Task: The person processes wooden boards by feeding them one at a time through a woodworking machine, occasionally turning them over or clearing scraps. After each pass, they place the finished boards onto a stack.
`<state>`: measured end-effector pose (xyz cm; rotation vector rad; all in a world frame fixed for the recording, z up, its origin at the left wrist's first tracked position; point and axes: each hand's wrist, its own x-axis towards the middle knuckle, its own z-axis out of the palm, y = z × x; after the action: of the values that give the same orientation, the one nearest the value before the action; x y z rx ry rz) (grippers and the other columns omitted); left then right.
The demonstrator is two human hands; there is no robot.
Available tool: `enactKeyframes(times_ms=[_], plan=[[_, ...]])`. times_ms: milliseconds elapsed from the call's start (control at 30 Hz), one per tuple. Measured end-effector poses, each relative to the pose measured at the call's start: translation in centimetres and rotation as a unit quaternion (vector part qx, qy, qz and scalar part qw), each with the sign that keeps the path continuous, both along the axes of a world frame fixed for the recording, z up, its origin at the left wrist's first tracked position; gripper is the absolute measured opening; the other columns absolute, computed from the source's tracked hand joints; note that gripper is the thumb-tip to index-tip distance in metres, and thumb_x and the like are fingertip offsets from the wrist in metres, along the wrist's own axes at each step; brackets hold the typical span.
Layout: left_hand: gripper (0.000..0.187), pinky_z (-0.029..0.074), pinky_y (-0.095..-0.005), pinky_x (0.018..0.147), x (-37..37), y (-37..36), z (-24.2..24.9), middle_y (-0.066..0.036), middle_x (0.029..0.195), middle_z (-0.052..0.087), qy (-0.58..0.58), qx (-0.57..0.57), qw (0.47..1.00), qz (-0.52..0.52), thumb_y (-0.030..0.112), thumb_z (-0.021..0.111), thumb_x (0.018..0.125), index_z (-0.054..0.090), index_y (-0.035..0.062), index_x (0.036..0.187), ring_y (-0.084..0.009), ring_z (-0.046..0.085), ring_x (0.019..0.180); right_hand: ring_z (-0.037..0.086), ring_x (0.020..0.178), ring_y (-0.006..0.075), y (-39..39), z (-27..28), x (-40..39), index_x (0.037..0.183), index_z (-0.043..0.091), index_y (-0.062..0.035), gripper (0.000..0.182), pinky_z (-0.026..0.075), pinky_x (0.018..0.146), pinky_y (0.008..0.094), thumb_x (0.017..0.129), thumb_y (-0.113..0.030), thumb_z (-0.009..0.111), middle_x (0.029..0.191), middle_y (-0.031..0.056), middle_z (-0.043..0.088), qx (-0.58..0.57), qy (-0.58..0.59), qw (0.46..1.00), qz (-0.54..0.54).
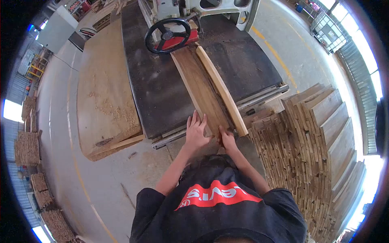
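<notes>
A long brown board [198, 87] lies on the dark metal machine table [154, 93], its far end under the machine beside a black handwheel [167, 35]. My left hand [197, 131] rests on the board's near left edge with its fingers apart. At the near right corner, my right hand [227, 139] grips the board's end, thumb on top and the other fingers mostly hidden. A paler wooden strip [222, 91] runs along the right side of the board.
A large stack of boards [300, 158] stands close on the right. To the left is a wooden panel [107, 97] with shavings on it. The machine table's front rail [263, 96] crosses ahead of my body. More wood piles [27, 149] stand at the far left.
</notes>
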<state>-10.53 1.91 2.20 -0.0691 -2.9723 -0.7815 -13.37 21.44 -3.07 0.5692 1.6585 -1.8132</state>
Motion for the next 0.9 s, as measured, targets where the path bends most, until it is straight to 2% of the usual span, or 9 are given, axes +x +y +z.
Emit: enactKeyframes(times_ms=[200, 367, 500, 600, 700, 800, 867, 900], plan=[[0.108, 0.022, -0.0590, 0.128, -4.6, -3.5, -1.5, -0.035, 0.163, 0.038, 0.013, 0.018, 0.999, 0.036, 0.046, 0.088, 0.073, 0.043, 0.0045, 0.162, -0.0451, 0.023, 0.160, 0.057, 0.050, 0.0135, -5.1, 1.8, -5.4, 0.086, 0.068, -0.0048, 0.049, 0.040, 0.044, 0.0293, 0.104, -0.051, 0.068, 0.065, 0.0026, 0.061, -0.036, -0.009, 0.999, -0.020], [0.104, 0.023, -0.0569, 0.129, -7.3, -7.1, -1.5, -0.028, 0.165, 0.040, 0.072, -0.001, 0.997, 0.024, 0.050, 0.087, 0.077, 0.044, 0.0056, 0.161, -0.0421, 0.024, 0.161, 0.054, 0.048, 0.0112, -8.4, 0.7, -9.1, 0.088, 0.068, -0.0030, 0.047, 0.035, 0.040, 0.0263, 0.106, -0.046, 0.066, 0.067, 0.0032, 0.063, -0.046, -0.006, 0.998, -0.040], [0.105, 0.025, -0.0542, 0.129, -7.7, -8.2, -3.6, -0.024, 0.165, 0.043, 0.128, 0.046, 0.990, 0.039, 0.047, 0.088, 0.078, 0.041, 0.0037, 0.162, -0.0384, 0.029, 0.160, 0.051, 0.047, 0.0116, -10.7, 1.1, -12.2, 0.089, 0.067, -0.0015, 0.046, 0.035, 0.039, 0.0273, 0.106, -0.045, 0.066, 0.068, 0.0027, 0.062, -0.079, -0.011, 0.996, -0.045], [0.112, 0.027, -0.0531, 0.128, -7.6, -7.5, -2.4, -0.021, 0.164, 0.045, 0.121, 0.010, 0.991, 0.055, 0.043, 0.091, 0.076, 0.035, 0.0007, 0.163, -0.0372, 0.035, 0.157, 0.053, 0.049, 0.0118, -13.3, 1.1, -14.4, 0.088, 0.066, -0.0011, 0.048, 0.035, 0.039, 0.0261, 0.106, -0.046, 0.067, 0.069, 0.0028, 0.062, -0.058, 0.016, 0.997, -0.054], [0.116, 0.029, -0.0530, 0.126, -7.5, -7.2, -1.8, -0.020, 0.163, 0.046, 0.136, 0.050, 0.987, 0.074, 0.039, 0.093, 0.075, 0.030, -0.0003, 0.164, -0.0368, 0.038, 0.155, 0.054, 0.050, 0.0116, -14.9, 1.4, -16.4, 0.087, 0.066, -0.0012, 0.048, 0.035, 0.039, 0.0261, 0.106, -0.046, 0.066, 0.070, 0.0036, 0.063, -0.076, -0.036, 0.994, -0.070], [0.117, 0.030, -0.0524, 0.126, -7.4, -7.0, -2.4, -0.019, 0.162, 0.047, 0.134, 0.009, 0.988, 0.075, 0.045, 0.092, 0.075, 0.030, -0.0014, 0.163, -0.0368, 0.041, 0.153, 0.054, 0.050, 0.0130, -16.4, 0.2, -18.4, 0.089, 0.065, 0.0003, 0.048, 0.036, 0.039, 0.0269, 0.107, -0.044, 0.066, 0.070, 0.0057, 0.063, -0.103, -0.003, 0.992, -0.070], [0.111, 0.031, -0.0521, 0.125, -7.6, -6.5, -2.0, -0.019, 0.160, 0.050, 0.138, 0.013, 0.986, 0.088, 0.050, 0.090, 0.077, 0.037, -0.0005, 0.160, -0.0370, 0.043, 0.151, 0.056, 0.048, 0.0166, -17.6, 1.9, -19.2, 0.088, 0.064, 0.0009, 0.045, 0.039, 0.037, 0.0299, 0.105, -0.041, 0.069, 0.071, 0.0098, 0.065, -0.061, -0.001, 0.996, -0.068], [0.107, 0.032, -0.0526, 0.124, -7.6, -6.7, -2.3, -0.019, 0.158, 0.052, 0.145, 0.006, 0.986, 0.086, 0.051, 0.088, 0.078, 0.040, -0.0002, 0.158, -0.0370, 0.044, 0.151, 0.058, 0.050, 0.0175, -18.5, 0.5, -20.2, 0.089, 0.064, 0.0008, 0.043, 0.039, 0.037, 0.0313, 0.104, -0.039, 0.070, 0.073, 0.0116, 0.067, -0.080, 0.006, 0.994, -0.068]])
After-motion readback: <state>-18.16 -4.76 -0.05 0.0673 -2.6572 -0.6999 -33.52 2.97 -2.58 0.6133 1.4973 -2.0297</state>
